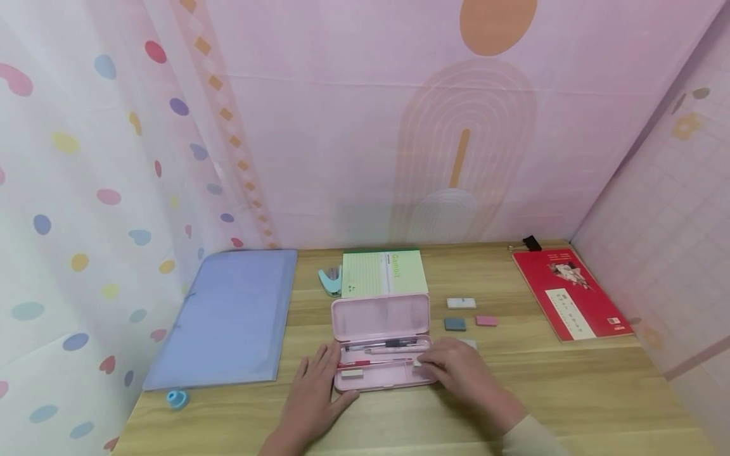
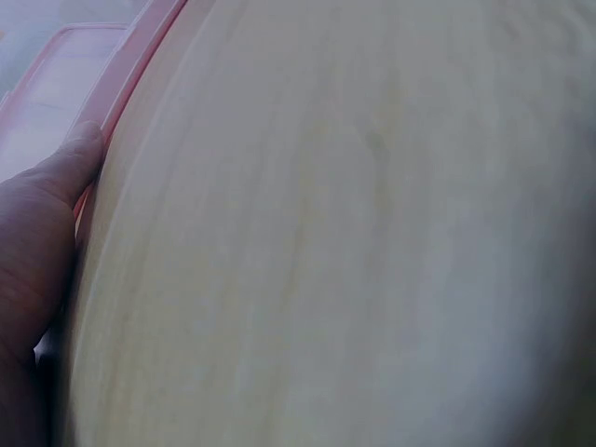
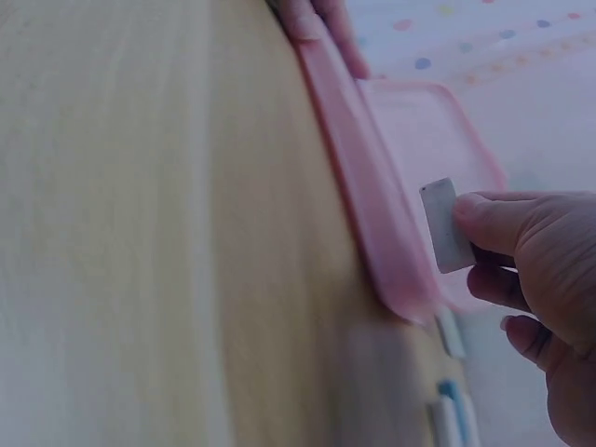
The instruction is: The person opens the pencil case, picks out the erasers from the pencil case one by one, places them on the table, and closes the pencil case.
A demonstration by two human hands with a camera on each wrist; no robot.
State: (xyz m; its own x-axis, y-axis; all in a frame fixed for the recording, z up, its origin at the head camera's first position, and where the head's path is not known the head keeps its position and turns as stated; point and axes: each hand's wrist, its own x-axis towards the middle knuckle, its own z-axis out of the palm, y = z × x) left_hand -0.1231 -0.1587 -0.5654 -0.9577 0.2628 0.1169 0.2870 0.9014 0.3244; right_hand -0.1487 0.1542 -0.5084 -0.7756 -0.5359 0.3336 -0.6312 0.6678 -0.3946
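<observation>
Pale eraser (image 3: 445, 228), pink case (image 1: 380, 316)
Inward from the bench's (image 1: 582, 392) back edge, right hand's grip (image 1: 462, 368) pinches it; left hand (image 1: 312, 396), unclenched, touches case.

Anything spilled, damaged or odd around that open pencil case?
Nothing stands out. The pencil case sits flat with pens lying inside; the left hand touches it, the right hand pinches a pale eraser at its right end, and the loose erasers beside it lie flat.

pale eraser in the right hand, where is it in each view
Head: pale eraser low, just right of centre, partly hidden by the right hand.
Left wrist: not in it.
Right wrist: the eraser right of centre, pinched in that hand.
Shared landmark, all three: the pink pencil case.
</observation>
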